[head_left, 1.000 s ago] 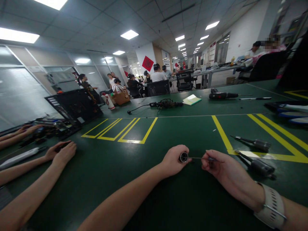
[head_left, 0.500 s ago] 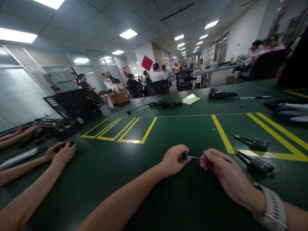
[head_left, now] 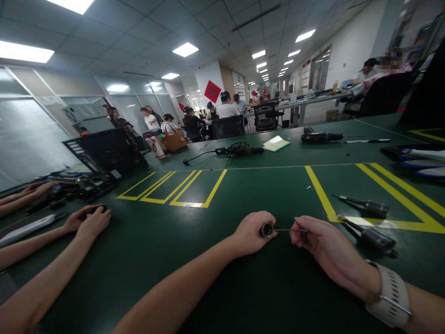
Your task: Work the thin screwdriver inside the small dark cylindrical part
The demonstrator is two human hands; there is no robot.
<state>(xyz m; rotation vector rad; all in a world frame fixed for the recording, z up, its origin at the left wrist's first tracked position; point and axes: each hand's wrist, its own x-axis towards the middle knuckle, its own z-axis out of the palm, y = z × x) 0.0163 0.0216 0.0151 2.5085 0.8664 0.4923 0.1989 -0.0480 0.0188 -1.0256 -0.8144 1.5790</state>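
Observation:
In the head view, my left hand (head_left: 251,233) is closed around a dark cylindrical part (head_left: 266,230), its round metal-rimmed end facing me. Most of that part's body is hidden by the palm and fingers. My right hand (head_left: 321,243) pinches a thin metal rod (head_left: 282,230) between thumb and fingers. The rod points left and its far end meets the side of the rim, but I cannot tell whether it goes into the part. To the right of my right hand lie two dark cylindrical tools with long narrow tips, a nearer one (head_left: 377,240) and a farther one (head_left: 377,208).
Yellow tape (head_left: 321,192) marks areas on the green table (head_left: 257,190). Farther back lie a cabled black device (head_left: 239,149), a notepad (head_left: 277,143), a power screwdriver (head_left: 321,136) and a pen (head_left: 368,141). At left, a co-worker's hands (head_left: 92,220) hold a small dark object.
Both my hands have shifted slightly, and the cylinder's rim sits a little lower and farther right. The rod now lies more level, with more of its rear end showing at my right fingers.

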